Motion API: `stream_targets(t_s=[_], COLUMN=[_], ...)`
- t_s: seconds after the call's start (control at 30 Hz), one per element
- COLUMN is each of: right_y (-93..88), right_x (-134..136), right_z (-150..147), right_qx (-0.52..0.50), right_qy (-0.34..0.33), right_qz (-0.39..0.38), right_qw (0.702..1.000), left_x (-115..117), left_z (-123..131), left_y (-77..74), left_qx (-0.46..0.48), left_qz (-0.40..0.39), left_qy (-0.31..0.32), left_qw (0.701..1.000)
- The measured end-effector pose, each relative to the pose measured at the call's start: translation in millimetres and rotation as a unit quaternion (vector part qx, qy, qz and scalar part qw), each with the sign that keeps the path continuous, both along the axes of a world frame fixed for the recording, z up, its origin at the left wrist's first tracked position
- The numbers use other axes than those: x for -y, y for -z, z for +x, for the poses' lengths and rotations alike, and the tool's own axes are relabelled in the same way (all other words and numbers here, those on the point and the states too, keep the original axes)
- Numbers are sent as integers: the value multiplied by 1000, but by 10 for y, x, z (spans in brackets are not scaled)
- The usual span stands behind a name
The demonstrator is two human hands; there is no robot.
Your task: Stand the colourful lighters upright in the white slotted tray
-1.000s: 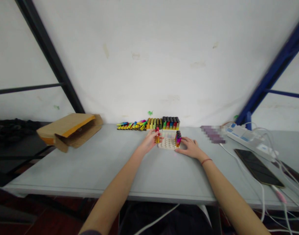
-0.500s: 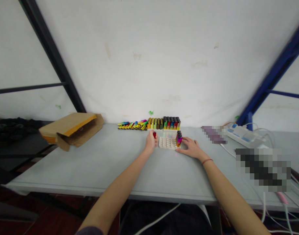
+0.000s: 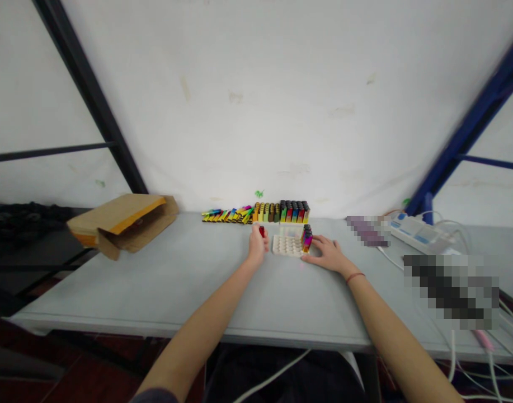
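My left hand (image 3: pixel 257 245) is closed around a red lighter (image 3: pixel 262 231), whose top shows above the fist. It is just left of a white tray (image 3: pixel 286 246) with rows of round holes. A few lighters (image 3: pixel 307 240) with black tops and purple-orange bodies stand upright at the tray's right end. My right hand (image 3: pixel 328 254) lies at that end, fingers and thumb spread around the corner; the thumb touches or nearly touches the tray's front edge.
Along the wall, a pile of loose lighters (image 3: pixel 227 215) lies beside yellow and brown lighters (image 3: pixel 267 212) and a block of black-topped lighters (image 3: pixel 295 211), both upright. An open cardboard box (image 3: pixel 126 218) is at left. A power strip (image 3: pixel 419 232) and cables are at right.
My left hand has shifted slightly left, away from the tray, with the red lighter still in it. My right hand and the tray have stayed put.
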State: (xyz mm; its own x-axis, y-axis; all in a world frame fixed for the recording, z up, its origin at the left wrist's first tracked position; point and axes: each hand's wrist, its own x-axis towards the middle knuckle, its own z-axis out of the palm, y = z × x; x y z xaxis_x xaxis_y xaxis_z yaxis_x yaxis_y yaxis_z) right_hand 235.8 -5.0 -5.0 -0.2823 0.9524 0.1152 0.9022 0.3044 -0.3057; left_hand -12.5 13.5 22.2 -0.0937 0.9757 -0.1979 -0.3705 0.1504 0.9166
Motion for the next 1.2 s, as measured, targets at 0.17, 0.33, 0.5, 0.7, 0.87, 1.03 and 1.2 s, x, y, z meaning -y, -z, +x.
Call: stream_targets(t_s=[0.17,0.33,0.5,0.7,0.87,1.03,1.2], right_y=[7,2,-15,-26,-33,-39,-31], right_x=[-4,0,8,10,11,16,16], right_z=[0,-9,-12,-23,-25,-29,-33], right_qx=[-3,1,3,0,4,-1,-1], right_qy=[-1,7,5,10,5,-1,-4], right_qz=[-1,-2,-1,-6,-3,1,7], right_qw=[1000,1000,1000,1000,1000,1000,1000], left_x=[-8,3,4,131,176,172,171], left_z=[17,44,101,161,239,404,455], left_y=[1,9,80,102,83,197,251], left_qx=[-11,-22,-42,-150,-261,-303,-319], left_qz=[-12,-17,41,218,372,358,354], left_qy=[13,1,20,79,86,154,177], left_qw=[1000,1000,998,961,887,869,861])
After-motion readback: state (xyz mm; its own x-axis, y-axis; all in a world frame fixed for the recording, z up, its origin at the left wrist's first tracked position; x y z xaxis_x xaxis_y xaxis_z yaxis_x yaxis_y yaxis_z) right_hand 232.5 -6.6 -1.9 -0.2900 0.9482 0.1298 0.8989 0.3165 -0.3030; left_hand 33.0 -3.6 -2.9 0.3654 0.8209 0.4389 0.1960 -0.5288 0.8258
